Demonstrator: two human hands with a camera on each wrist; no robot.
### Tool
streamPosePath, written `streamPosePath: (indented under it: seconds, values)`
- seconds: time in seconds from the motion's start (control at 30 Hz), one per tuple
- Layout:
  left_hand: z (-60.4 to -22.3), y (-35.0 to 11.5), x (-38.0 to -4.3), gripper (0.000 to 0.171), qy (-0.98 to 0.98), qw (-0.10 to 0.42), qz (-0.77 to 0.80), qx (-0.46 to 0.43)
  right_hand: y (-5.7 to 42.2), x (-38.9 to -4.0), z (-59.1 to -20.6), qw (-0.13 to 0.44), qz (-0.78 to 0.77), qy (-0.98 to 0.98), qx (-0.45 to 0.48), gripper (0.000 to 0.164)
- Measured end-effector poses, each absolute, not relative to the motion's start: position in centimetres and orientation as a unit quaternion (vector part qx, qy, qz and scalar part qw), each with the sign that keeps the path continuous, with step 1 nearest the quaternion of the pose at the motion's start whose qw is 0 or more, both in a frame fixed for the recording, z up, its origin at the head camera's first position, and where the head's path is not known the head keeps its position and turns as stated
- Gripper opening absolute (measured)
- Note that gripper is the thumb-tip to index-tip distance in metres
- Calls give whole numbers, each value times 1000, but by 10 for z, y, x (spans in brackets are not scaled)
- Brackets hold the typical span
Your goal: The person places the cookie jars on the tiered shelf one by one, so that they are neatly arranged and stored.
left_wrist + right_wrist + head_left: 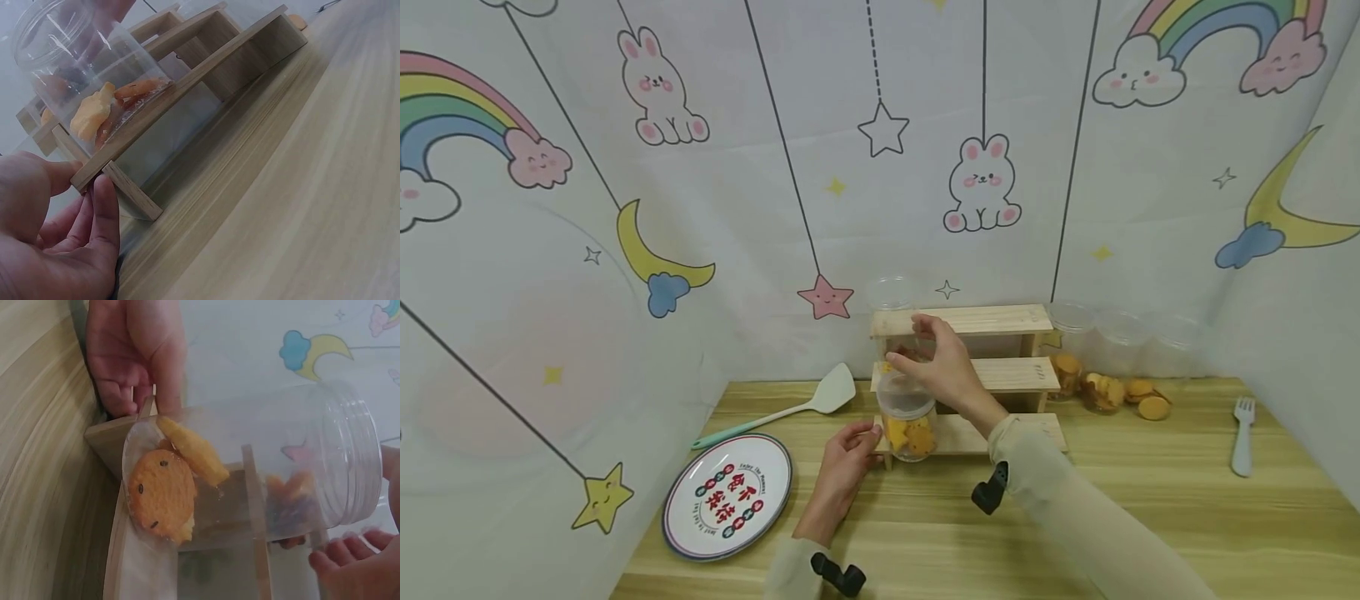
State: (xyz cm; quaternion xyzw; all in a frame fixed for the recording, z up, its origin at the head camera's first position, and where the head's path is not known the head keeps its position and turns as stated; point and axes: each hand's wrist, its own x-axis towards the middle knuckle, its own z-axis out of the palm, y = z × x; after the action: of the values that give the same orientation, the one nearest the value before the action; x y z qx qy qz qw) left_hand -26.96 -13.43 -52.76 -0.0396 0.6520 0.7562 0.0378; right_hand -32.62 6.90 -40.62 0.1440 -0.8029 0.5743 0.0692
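A three-step wooden shelf [1000, 375] stands near the back of the table. On the left end of its lowest step is a clear plastic jar [906, 404] with yellow and orange crackers [164, 494] in the bottom. My left hand [844, 467] pinches that step's left corner, thumb on top and fingers beneath, as the left wrist view shows. Above and behind the jar's rim is my right hand [947, 362], thumb and fingers spread apart. Between them the middle step's jar shows partly, with yellow and dark pieces inside. Another clear jar [891, 292] sits on the top step.
To the left lie a white oval plate [730, 500] with red print and a spatula [835, 390] with a green handle. Right of the shelf are several clear jars [1120, 333] holding round cookies. A pale fork [1243, 437] lies at the far right. A printed cloth hangs behind.
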Motion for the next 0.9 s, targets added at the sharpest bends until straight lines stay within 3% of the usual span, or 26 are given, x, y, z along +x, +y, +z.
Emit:
streamPosePath:
  seconds: [0.2, 0.33, 0.6, 0.9]
  values:
    - [-529, -134, -270, 46, 657, 37, 752, -40, 83, -318, -405, 63, 573, -806, 138, 95]
    - [-530, -134, -271, 45, 656, 34, 753, -41, 110, -304, -408, 75, 593, -790, 136, 93]
    - [-531, -133, -274, 45, 658, 32, 752, -39, 205, -267, -430, 198, 604, -767, 91, 59]
    - [-530, -133, -273, 44, 657, 35, 753, -37, 301, -245, -455, 301, 626, -710, -117, 26]
